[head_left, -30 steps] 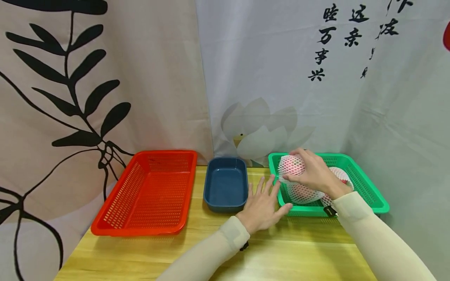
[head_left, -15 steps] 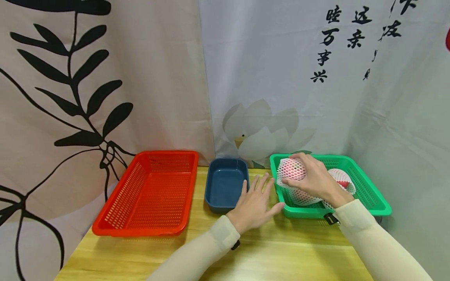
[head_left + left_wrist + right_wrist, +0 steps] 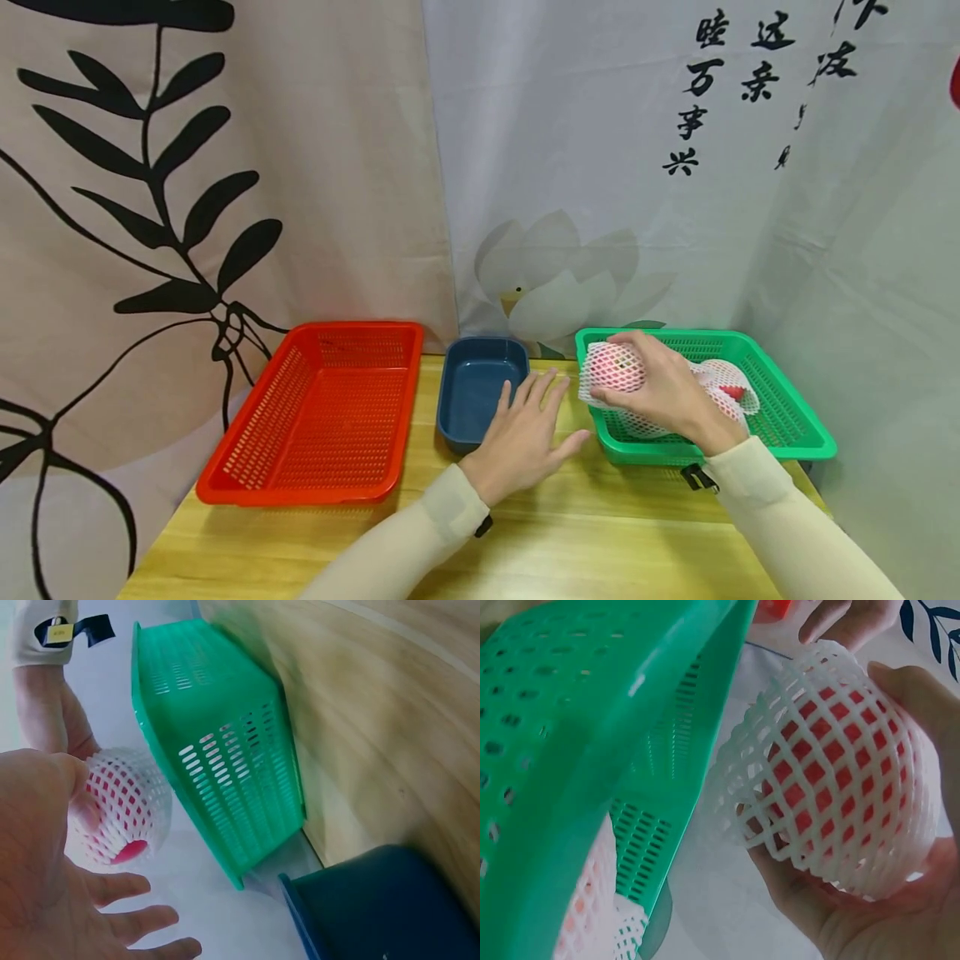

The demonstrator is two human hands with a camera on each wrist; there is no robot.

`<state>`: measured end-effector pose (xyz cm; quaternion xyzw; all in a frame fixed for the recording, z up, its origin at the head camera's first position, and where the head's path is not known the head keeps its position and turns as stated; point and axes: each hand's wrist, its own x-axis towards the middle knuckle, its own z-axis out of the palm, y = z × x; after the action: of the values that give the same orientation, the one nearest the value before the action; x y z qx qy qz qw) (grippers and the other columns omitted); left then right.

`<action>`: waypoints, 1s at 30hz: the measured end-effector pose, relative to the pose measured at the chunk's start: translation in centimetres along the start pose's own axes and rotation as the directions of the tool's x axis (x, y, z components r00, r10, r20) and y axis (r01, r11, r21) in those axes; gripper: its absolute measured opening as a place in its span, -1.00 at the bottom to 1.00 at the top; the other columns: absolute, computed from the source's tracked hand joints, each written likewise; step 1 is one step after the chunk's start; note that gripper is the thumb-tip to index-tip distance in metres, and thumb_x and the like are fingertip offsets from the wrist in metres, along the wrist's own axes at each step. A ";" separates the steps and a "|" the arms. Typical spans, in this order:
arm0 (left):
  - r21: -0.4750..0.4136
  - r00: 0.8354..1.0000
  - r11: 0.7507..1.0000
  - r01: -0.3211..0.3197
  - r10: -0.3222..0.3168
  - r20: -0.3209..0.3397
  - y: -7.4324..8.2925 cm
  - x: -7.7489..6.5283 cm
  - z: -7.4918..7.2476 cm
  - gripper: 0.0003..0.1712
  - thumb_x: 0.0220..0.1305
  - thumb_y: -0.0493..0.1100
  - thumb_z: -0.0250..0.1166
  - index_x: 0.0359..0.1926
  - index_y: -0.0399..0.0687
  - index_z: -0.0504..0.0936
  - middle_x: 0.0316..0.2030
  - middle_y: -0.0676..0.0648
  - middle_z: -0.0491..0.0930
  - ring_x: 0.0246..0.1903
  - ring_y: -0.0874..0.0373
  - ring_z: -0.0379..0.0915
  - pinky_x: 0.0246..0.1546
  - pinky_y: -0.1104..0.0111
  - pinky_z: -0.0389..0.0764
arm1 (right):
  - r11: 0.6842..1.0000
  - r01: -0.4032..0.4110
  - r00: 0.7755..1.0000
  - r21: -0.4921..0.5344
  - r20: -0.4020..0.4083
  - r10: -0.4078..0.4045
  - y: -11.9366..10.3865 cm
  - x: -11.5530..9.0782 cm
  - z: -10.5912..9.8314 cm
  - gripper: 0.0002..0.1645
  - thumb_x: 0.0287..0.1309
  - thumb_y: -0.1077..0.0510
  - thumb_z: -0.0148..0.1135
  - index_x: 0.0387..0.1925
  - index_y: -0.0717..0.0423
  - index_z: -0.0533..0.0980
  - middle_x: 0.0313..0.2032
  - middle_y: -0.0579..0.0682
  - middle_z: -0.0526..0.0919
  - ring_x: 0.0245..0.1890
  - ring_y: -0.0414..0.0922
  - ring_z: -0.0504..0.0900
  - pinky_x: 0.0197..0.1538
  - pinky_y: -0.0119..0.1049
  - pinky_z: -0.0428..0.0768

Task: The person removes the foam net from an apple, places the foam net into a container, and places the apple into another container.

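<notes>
Behind the bench (image 3: 570, 550) hangs printed cloth: a beige panel (image 3: 360, 167) on the left carrying a large dark leafy plant (image 3: 191, 142), and, past a near-vertical join, a pale grey-blue panel (image 3: 525, 125) with a faint lotus (image 3: 570, 267) low down and columns of black brush characters (image 3: 711, 32) higher up. Towards the right the pale cloth turns a corner into a softly creased side wall (image 3: 885, 250), with part of a red shape (image 3: 956, 83) at the edge of the head view. Soft light falls over the bench's yellowish wood grain, leaving blurred shadows and a mild sheen.
</notes>
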<state>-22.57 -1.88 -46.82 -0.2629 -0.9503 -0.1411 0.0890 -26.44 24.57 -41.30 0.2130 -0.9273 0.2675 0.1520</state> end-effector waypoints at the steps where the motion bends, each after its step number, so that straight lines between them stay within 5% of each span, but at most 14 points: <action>1: -0.001 1.000 1.000 0.000 0.000 -0.002 -0.1 -0.1 -0.1 0.02 0.78 0.57 -0.07 0.89 0.08 0.18 0.86 -0.12 0.20 0.85 -0.25 0.14 0.75 -0.46 0.27 | 1.000 0.006 1.000 0.000 -0.006 -0.006 -0.1 -0.1 0.1 0.00 0.24 -0.26 0.80 0.50 0.09 0.54 0.32 0.18 0.79 0.13 0.15 0.84 0.15 0.20 0.83; 23: -0.034 0.997 0.999 0.022 -0.024 -0.070 -2.6 -2.6 -1.8 -0.09 0.78 0.47 0.10 0.82 0.06 0.35 0.82 -0.21 0.29 0.79 -0.36 0.26 0.71 -0.52 0.29 | 0.997 0.040 0.999 0.068 -0.012 -0.039 -2.5 -1.1 1.0 0.00 0.20 -0.24 0.83 0.50 0.05 0.57 0.40 0.10 0.77 0.25 0.12 0.81 0.28 0.23 0.82; 30: -0.043 0.997 0.998 0.035 -0.038 -0.069 -3.5 -3.5 -2.1 -0.09 0.78 0.44 0.15 0.82 0.03 0.34 0.81 -0.22 0.30 0.79 -0.37 0.25 0.72 -0.53 0.26 | 0.995 0.061 0.998 0.079 -0.014 -0.061 -3.3 -1.5 1.8 -0.01 0.17 -0.22 0.85 0.48 0.03 0.58 0.33 0.07 0.80 0.13 0.02 0.84 0.16 0.08 0.86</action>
<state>-21.26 -7.09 -46.49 -0.2420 -0.9482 -0.1716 0.1140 -23.84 21.50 -41.90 0.2455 -0.9081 0.3007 0.1569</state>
